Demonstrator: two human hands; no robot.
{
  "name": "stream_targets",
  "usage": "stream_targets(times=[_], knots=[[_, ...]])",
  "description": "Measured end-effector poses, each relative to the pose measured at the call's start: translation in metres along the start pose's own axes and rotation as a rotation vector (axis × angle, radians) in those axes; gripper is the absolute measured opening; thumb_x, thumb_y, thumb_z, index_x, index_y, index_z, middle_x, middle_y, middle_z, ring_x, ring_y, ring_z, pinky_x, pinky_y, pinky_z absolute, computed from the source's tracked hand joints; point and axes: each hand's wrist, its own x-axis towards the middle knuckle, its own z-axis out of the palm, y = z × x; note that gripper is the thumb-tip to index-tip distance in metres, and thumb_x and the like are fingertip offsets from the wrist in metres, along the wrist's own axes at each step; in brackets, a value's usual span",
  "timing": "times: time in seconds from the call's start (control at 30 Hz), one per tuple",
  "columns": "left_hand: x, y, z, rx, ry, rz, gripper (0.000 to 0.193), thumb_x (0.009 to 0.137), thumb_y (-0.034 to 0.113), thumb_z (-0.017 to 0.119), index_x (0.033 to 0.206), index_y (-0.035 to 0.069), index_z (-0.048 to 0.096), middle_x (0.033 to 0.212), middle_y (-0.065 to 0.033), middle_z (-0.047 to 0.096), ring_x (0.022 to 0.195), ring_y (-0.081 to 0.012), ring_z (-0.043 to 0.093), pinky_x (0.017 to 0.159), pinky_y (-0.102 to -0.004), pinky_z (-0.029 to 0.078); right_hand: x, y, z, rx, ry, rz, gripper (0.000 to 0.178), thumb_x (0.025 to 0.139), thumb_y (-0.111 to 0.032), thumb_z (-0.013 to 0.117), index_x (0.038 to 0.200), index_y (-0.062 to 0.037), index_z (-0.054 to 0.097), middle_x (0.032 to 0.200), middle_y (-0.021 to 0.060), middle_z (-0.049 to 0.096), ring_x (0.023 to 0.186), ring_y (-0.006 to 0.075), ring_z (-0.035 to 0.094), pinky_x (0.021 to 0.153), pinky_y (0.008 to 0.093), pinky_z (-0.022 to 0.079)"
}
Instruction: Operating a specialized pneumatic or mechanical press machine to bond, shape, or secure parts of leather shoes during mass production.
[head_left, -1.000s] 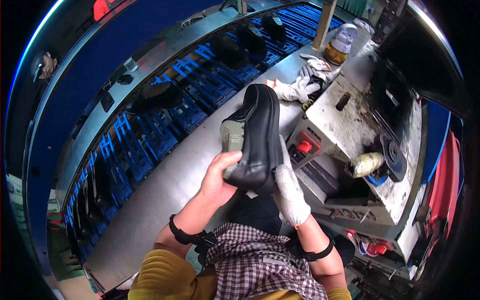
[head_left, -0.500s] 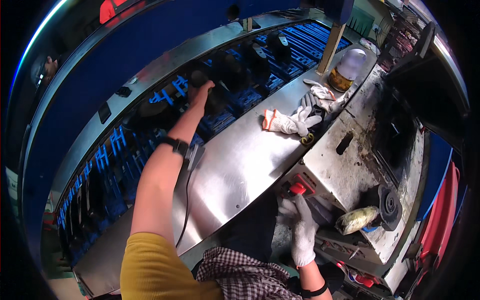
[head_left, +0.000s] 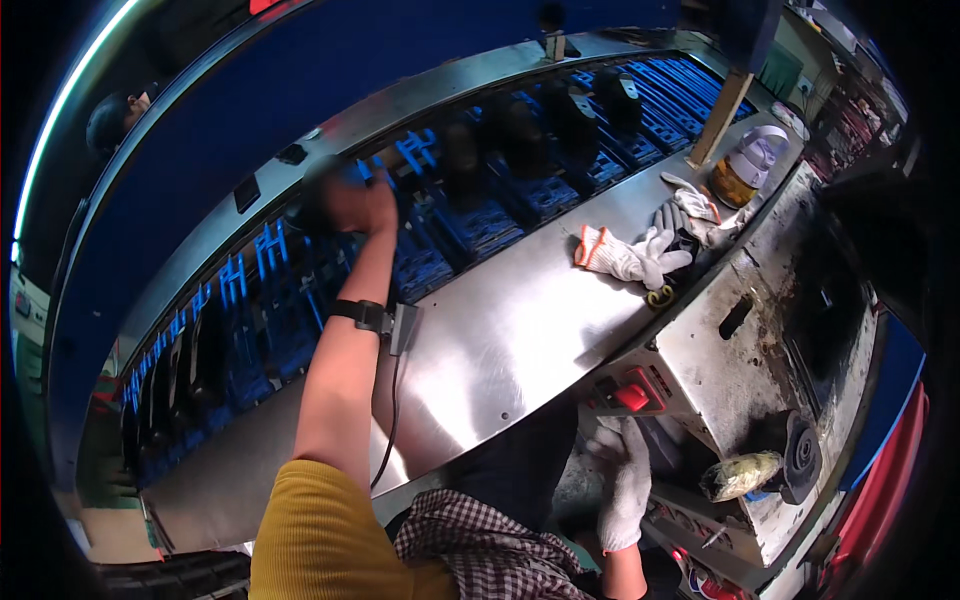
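A: Left hand (head_left: 370,207)?
B: Bare, at a blurred dark shoe (head_left: 322,192), by the conveyor's (head_left: 690,98) far edge; grip, cannot tell.
A: Right hand (head_left: 625,490)?
B: Gloved, below the red switch (head_left: 632,397); nothing visibly held, finger closure unclear. Probably idle: the reach suits one arm.
A: Spare gloves (head_left: 628,258)?
B: Bench's (head_left: 470,350) near edge, presumably clear of the conveyor.

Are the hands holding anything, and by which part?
Left hand: at a blurred dark object; hold cannot be told. Gloved right hand: nothing visible held.
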Motion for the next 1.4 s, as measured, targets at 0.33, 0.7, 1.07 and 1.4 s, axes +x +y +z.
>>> stream_targets(times=[0.33, 0.7, 1.07, 1.4], knots=[[0.094, -0.025, 0.007, 0.043, -0.167, -0.755, 0.144, 0.064, 0.055, 0.092, 0.162, 0.003, 0.0, 0.159, -0.0209, 0.035, 0.142, -0.0402, 0.043, 0.115, -0.0462, 0.043, -0.012, -0.009, 0.015, 0.046, -0.084, 0.014, 0.084, 0.101, -0.057, 0.057, 0.156, 0.0022, 0.034, 0.133, 0.0204, 0.062, 0.117, 0.0276, 0.064, 0.097, 0.0417, 0.054], [-0.039, -0.034, -0.144, -1.263, -1.011, -0.64, 0.055, 0.086, 0.034, 0.062, 0.13, 0.001, 0.059, 0.128, -0.0163, 0.067, 0.114, -0.0381, 0.067, 0.103, -0.0592, 0.051, -0.054, -0.093, 0.011, 0.053, -0.288, -0.117, 0.066, 0.104, -0.036, 0.058, 0.154, 0.0036, 0.039, 0.141, 0.0248, 0.06, 0.124, 0.0351, 0.063, 0.101, 0.0426, 0.053], [-0.236, 0.141, -0.296, -1.4, -2.091, -0.732, 0.067, 0.085, 0.023, 0.061, 0.144, -0.006, 0.049, 0.138, -0.0233, 0.061, 0.123, -0.0361, 0.064, 0.111, -0.0484, 0.05, -0.026, -0.206, 0.011, -0.205, -0.235, -0.3, 0.094, 0.101, -0.031, 0.063, 0.161, 0.009, 0.003, 0.169, 0.0272, 0.011, 0.159, 0.0288, 0.008, 0.127, 0.036, 0.01], [-0.26, 0.26, -0.295, -1.122, -1.619, 0.724, 0.086, 0.097, 0.036, 0.068, 0.163, 0.004, 0.024, 0.161, -0.0225, 0.037, 0.148, -0.0329, 0.04, 0.116, -0.0414, 0.037, 0.009, -0.272, -0.117, 0.29, 0.157, -0.051, 0.046, 0.098, -0.048, 0.058, 0.115, -0.0055, 0.062, 0.098, 0.0085, 0.074, 0.083, 0.0237, 0.076, 0.053, 0.0417, 0.059]])
